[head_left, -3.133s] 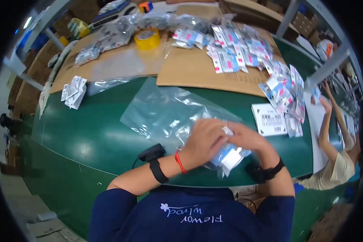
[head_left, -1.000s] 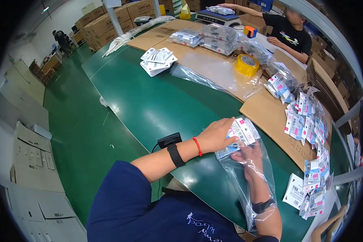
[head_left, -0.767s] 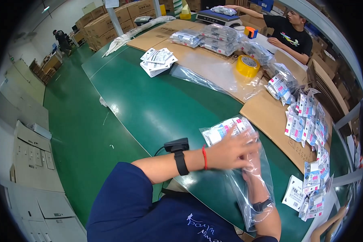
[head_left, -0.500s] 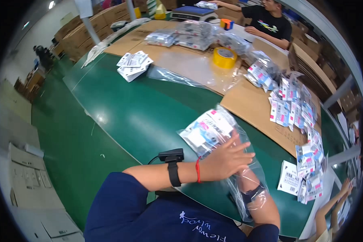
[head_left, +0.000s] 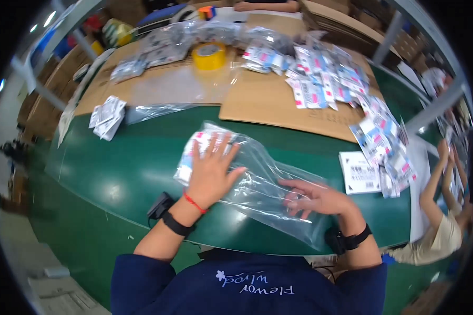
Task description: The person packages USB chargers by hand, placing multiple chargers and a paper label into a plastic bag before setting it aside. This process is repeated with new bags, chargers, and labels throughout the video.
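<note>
A long clear plastic bag (head_left: pixel 263 173) lies across the green table in front of me. Small white, pink and blue packets (head_left: pixel 186 160) fill its left end. My left hand (head_left: pixel 213 170) rests flat on them through the film, fingers spread. At the bag's right end is my right hand (head_left: pixel 318 197), its fingers apart and slightly bent against the film. Whether those fingertips are inside the bag or on top of it, I cannot tell.
Loose packets (head_left: pixel 326 79) spread over cardboard (head_left: pixel 278 105) and down the right side, beside a white card stack (head_left: pixel 360 173). Yellow tape (head_left: pixel 209 56) and bagged packets (head_left: pixel 163 44) stand behind. Printed cards (head_left: pixel 108 118) lie left. Other people's arms show at far right and back.
My right hand has drawn back from deep in the bag to its right end. My left hand has shifted left from over the right hand onto the packets. The view has turned.
</note>
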Demonstrator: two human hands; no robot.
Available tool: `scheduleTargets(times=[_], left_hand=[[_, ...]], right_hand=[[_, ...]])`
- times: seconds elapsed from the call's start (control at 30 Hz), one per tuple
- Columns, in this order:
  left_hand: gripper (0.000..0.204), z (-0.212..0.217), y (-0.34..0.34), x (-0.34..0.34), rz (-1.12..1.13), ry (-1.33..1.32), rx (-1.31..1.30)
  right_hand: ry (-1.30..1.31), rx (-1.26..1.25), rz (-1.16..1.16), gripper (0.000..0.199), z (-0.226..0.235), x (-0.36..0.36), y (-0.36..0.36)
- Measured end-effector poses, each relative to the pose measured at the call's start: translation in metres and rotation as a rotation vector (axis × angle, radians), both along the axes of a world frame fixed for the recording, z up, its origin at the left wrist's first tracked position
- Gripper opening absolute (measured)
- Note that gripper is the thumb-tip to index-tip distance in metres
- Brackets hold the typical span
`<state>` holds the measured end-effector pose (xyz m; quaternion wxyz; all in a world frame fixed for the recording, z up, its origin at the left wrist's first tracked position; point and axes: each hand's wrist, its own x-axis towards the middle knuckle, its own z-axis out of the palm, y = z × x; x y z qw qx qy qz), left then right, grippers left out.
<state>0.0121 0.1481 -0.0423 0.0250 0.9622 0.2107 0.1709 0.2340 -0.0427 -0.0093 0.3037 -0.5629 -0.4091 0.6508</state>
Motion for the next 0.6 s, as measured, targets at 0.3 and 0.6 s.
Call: scheduleTargets(times=[0.3,0.6], left_hand=[[0.066,0.007,-0.056,0.020,-0.339,0.141,-0.217],[0.065,-0.001,-0.085,0.042,-0.380,0.133,-0.187]], right_hand=[[-0.272,0.067,-0.119,0.025,0.039,0.065,-0.041],[-1.458,0.792,-0.325,0.047,-0.045,0.100,0.116]])
